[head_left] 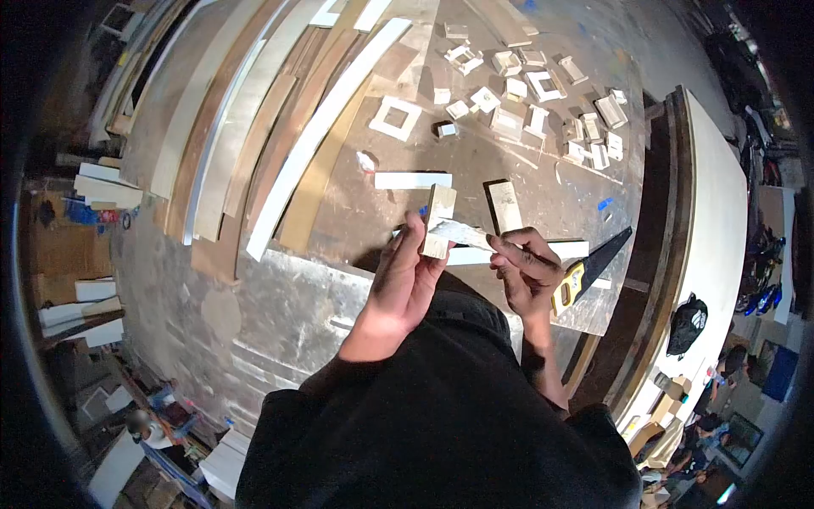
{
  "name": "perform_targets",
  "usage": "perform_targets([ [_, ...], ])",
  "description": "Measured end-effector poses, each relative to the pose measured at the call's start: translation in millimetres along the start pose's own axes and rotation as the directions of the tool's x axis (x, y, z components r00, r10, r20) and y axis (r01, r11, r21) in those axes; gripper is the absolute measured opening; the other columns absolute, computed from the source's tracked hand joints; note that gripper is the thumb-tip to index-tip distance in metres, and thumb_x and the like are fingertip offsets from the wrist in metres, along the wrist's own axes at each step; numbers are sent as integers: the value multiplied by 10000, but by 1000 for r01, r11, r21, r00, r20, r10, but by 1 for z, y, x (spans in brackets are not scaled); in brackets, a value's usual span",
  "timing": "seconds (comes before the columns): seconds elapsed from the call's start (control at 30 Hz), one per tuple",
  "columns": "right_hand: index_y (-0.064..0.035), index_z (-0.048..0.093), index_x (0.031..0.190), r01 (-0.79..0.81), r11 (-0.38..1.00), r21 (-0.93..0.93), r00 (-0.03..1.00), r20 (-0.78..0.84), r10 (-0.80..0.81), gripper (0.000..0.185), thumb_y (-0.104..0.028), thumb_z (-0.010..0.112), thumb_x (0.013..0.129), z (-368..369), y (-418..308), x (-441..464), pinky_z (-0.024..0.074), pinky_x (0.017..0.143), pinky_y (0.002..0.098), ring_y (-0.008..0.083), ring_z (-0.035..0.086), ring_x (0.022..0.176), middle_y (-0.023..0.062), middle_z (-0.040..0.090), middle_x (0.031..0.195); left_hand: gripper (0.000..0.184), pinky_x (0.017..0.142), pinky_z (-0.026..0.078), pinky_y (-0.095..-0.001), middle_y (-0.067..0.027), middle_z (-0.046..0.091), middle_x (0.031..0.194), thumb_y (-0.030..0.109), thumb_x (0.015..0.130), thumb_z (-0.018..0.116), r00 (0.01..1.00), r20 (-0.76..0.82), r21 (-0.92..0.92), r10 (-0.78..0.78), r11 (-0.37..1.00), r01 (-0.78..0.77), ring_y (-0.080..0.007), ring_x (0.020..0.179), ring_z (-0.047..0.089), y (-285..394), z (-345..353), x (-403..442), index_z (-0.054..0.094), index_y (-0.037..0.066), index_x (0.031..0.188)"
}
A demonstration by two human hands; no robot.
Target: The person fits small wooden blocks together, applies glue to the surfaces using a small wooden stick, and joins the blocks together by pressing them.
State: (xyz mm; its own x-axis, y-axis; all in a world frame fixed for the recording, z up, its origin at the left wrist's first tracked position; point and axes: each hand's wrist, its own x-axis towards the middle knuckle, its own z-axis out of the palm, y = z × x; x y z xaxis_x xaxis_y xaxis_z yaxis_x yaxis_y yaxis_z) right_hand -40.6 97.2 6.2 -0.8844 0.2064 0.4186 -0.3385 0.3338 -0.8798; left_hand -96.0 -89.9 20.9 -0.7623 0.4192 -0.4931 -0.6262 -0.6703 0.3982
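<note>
My left hand (405,276) grips a short pale wooden block (441,204), held upright above the worktable. In my right hand (527,270), pinched between the fingers, is a thin whitish strip (459,231) whose wide end lies across the face of the block. I cannot make out what the strip is made of. Another short wooden block (504,206) lies just beyond my right hand. A white strip of wood (413,181) rests behind the held block, and a second white strip (568,249) runs partly beneath my right hand.
Long boards (326,136) lie side by side at the left of the table. A square wooden frame (395,118) and several small wooden pieces (507,121) are scattered at the far side. A handsaw (585,273) with a yellow handle lies at the right, near a long panel (712,204).
</note>
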Motion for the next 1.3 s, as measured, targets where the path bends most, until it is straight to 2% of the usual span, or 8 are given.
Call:
perform_targets([
  [0.23,-6,737,1067,-59,998,10,993,-98,59,199,4,674,879,-1,4,0,460,504,207,122,613,644,122,644,910,403,812,537,-222,-63,666,1064,393,986,560,1000,-9,6,22,1000,-22,-121,928,642,1,3,-4,585,51,1199],
  [0.27,-30,756,1037,-81,995,60,987,-137,88,241,31,725,806,7,-4,9,463,551,217,125,614,689,99,663,914,403,812,537,-222,-63,666,1064,393,986,560,1000,-8,7,15,1000,-14,-121,928,642,0,5,-4,585,51,1199],
  [0.63,-35,752,1058,-91,991,96,989,-105,101,236,5,727,826,11,10,4,461,547,210,111,608,664,97,668,877,398,783,554,-221,-56,661,1042,398,966,596,998,-51,12,28,1000,-28,-113,917,644,2,2,-5,595,72,1195],
  [0.77,-25,748,1056,11,999,47,1000,-19,-10,223,17,708,841,13,17,0,465,535,199,107,611,656,114,675,898,417,788,551,-223,-54,656,1043,411,955,611,999,-42,-10,8,1000,-9,-113,913,641,4,-4,0,594,73,1198],
  [0.9,-2,741,1052,-143,980,140,983,-96,157,211,21,699,846,14,13,-3,476,548,210,119,608,654,120,668,902,438,804,549,-230,-61,655,1053,419,947,621,996,-89,16,-2,1000,4,-120,924,639,8,-8,-2,591,59,1195],
  [1.03,-7,749,1030,-20,999,49,1000,-20,21,239,40,718,798,27,9,14,477,599,240,146,616,701,107,667,886,452,816,546,-232,-73,655,1053,417,941,633,997,-73,-3,-33,999,33,-129,924,637,13,-10,-2,589,41,1188],
  [1.17,-11,749,1035,-195,975,111,980,-24,199,220,28,707,823,24,26,4,471,572,215,122,617,689,98,671,869,456,828,545,-237,-80,653,1063,408,934,646,994,-111,-5,-21,1000,21,-137,924,638,22,-17,1,587,32,1186],
  [1.3,11,727,1072,-92,984,152,996,-6,94,200,-5,661,885,39,27,14,474,515,216,124,616,631,123,653,904,442,842,545,-238,-78,649,1085,388,928,660,991,-133,-39,-13,999,8,-135,949,631,28,-33,5,587,37,1186],
])
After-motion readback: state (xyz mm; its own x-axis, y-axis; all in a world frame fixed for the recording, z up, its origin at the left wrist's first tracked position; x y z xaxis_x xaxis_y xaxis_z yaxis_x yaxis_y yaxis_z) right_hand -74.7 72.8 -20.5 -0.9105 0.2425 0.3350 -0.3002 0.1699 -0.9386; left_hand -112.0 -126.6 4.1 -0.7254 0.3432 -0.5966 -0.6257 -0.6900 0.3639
